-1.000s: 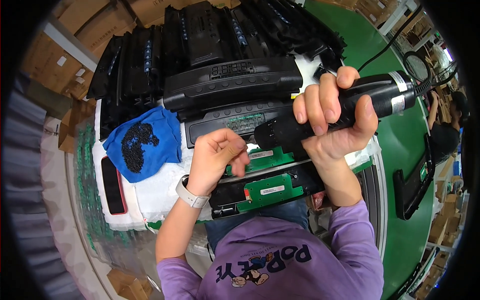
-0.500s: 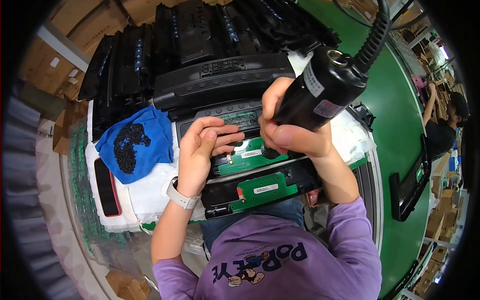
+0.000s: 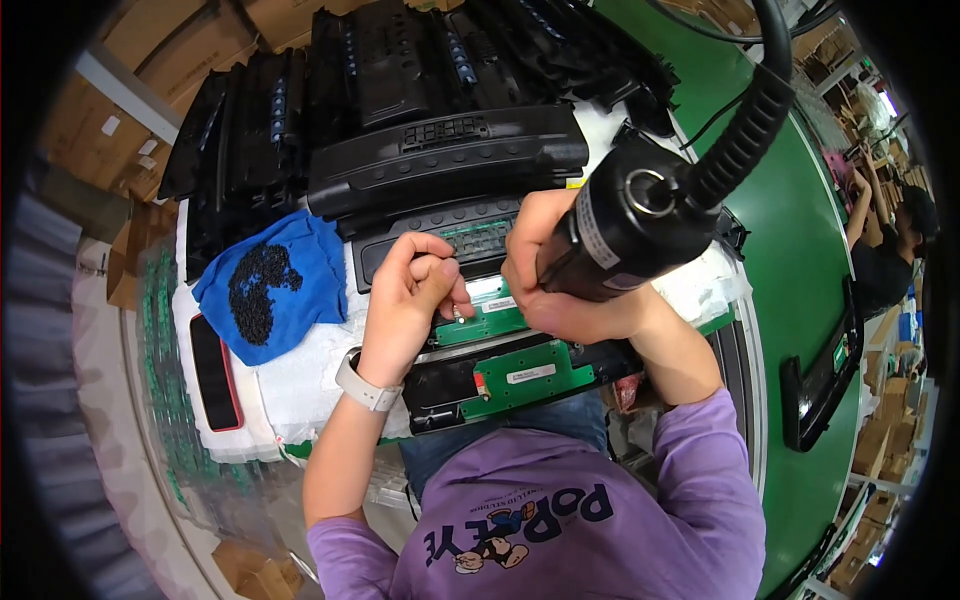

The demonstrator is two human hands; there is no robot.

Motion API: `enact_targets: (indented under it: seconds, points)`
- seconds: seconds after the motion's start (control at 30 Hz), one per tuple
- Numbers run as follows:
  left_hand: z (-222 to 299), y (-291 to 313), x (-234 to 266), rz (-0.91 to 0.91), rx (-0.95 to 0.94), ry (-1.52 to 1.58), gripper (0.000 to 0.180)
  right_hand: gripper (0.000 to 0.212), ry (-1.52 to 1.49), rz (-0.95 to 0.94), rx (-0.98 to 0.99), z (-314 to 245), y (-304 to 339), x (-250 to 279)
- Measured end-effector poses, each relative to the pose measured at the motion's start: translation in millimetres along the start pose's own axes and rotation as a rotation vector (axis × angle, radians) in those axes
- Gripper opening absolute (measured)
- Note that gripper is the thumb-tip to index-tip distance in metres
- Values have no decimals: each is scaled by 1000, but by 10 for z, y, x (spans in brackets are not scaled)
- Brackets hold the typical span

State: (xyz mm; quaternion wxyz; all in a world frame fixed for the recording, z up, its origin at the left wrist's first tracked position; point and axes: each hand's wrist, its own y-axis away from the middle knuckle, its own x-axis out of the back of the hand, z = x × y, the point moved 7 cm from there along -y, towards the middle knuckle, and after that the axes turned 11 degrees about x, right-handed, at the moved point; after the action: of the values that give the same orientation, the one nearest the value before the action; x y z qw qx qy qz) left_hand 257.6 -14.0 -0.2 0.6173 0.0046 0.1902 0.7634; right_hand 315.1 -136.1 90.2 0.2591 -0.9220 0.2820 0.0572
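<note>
A black electric screwdriver [image 3: 625, 225] with a coiled cable is gripped in my right hand [image 3: 560, 300], held over the table. Its tip is hidden behind my hand. Close to its left, my left hand [image 3: 405, 295] is closed, thumb against fingertips; whatever it holds is too small to make out. Beneath both hands lies a green circuit board [image 3: 485, 322] set in a black plastic panel. Nearer me, a second green board [image 3: 530, 377] sits in another black panel [image 3: 436, 395]. Small black screws [image 3: 258, 300] are heaped on a blue cloth [image 3: 322, 255] at the left.
Black plastic housings [image 3: 390, 80] crowd the far side of the table. A red-edged phone [image 3: 215, 380] lies at the left on the white covering [image 3: 290, 390]. Across the green floor [image 3: 800, 270], another person [image 3: 885, 250] is at the far right.
My left fingers have curled from spread into a pinch. The screwdriver has tilted, its top shifting slightly left and nearer me, and my right hand has moved slightly left.
</note>
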Motion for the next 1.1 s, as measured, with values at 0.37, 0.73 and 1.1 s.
enact_targets:
  seconds: [0.37,0.73,1.1]
  points:
    - [23,47,-3,17,-58,-81,17,29,-399,23,406,-280,-153,260]
    - [133,131,-59,-5,-98,-216,7,29,-454,249,519,-300,-103,473]
    - [81,48,-50,-58,-65,-115,15,32,-349,117,366,-349,-101,335]
